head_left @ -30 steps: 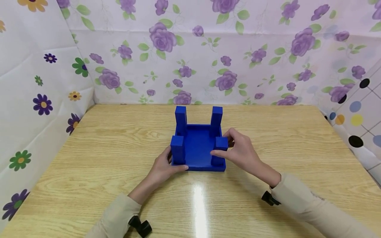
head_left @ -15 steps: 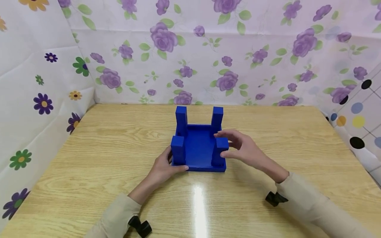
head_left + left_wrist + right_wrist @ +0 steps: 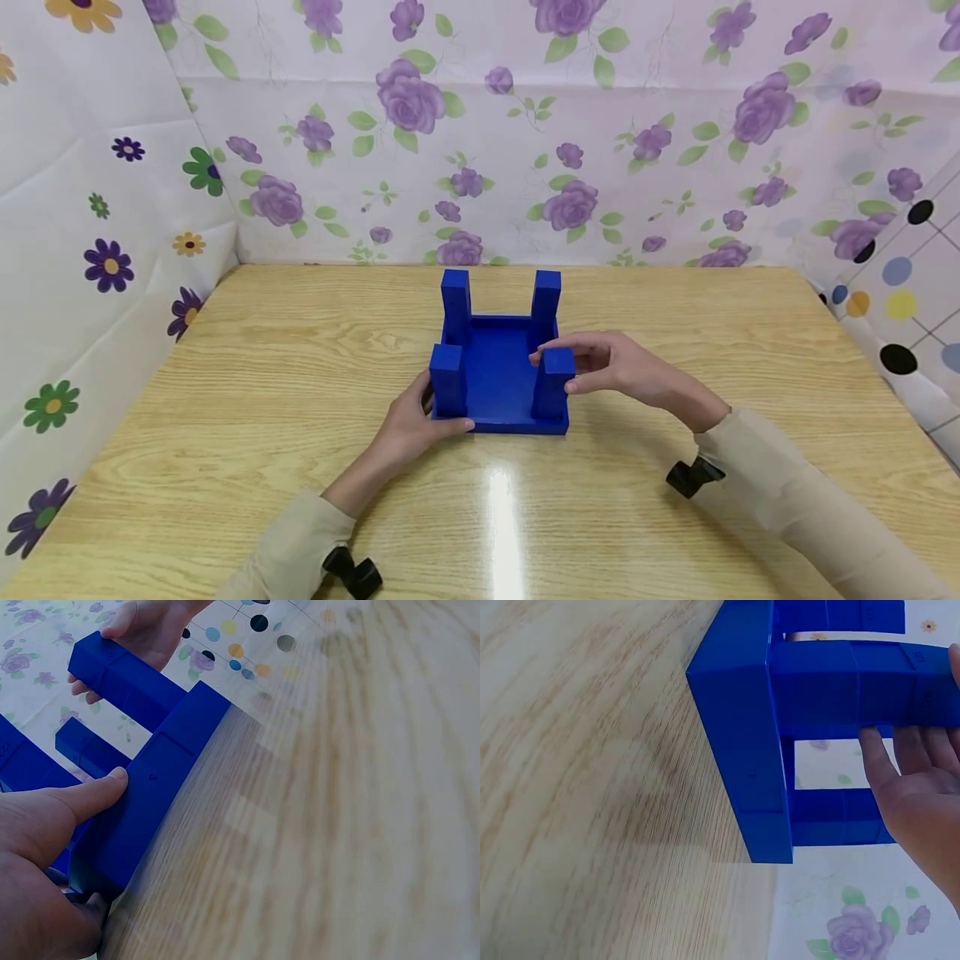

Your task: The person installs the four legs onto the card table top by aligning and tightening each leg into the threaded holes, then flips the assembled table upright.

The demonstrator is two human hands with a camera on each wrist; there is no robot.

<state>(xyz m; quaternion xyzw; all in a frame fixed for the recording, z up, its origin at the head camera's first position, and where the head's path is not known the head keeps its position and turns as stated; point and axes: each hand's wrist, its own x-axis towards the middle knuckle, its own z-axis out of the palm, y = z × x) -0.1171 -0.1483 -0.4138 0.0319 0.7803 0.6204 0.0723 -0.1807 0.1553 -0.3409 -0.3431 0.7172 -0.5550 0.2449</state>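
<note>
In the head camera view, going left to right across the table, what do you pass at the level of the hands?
Left hand → near-left post of the blue block frame → near-right post → right hand.

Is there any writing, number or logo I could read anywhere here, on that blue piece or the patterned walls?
"3": perhaps, a tiny raised mark on the blue stool's edge beside the left hand's thumb, too small to be sure.
Another tiny mark on the stool's edge in the right wrist view: unreadable.
Flowered cloth and wooden table: no words.
</note>
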